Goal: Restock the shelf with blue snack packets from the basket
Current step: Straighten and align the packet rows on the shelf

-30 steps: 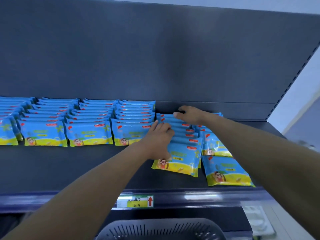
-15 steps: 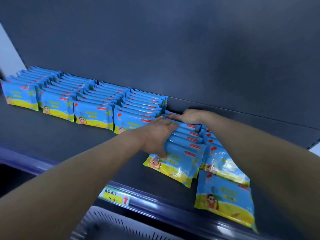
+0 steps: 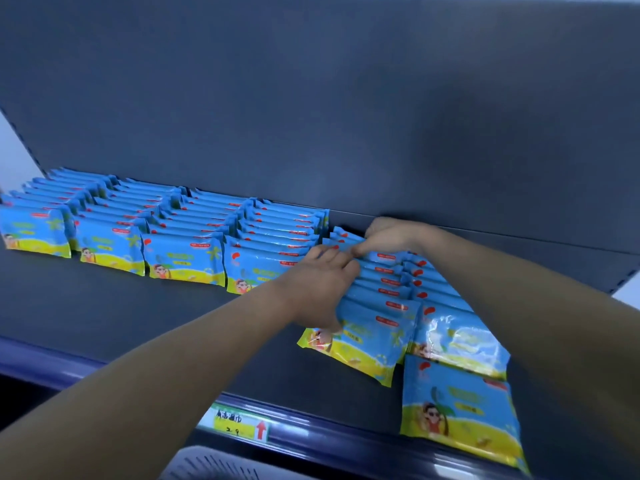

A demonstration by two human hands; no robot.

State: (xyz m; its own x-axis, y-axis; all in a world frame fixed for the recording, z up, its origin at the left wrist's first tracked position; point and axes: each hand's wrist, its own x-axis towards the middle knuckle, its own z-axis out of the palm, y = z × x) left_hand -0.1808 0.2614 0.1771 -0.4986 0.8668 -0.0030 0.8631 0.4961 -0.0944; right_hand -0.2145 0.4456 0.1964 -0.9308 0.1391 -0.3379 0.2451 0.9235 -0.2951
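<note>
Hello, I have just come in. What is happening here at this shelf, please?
A person is stocking a dark shelf with blue snack packets. Both hands are on one row of packets near the right end: the left hand presses on its front, the right hand reaches to its back. Four tidy rows stand to the left. One packet lies flat near the shelf's front edge. A basket's rim shows below.

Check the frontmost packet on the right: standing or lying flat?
Lying flat: the frontmost packet shows its whole printed face upward near the shelf edge.
</note>
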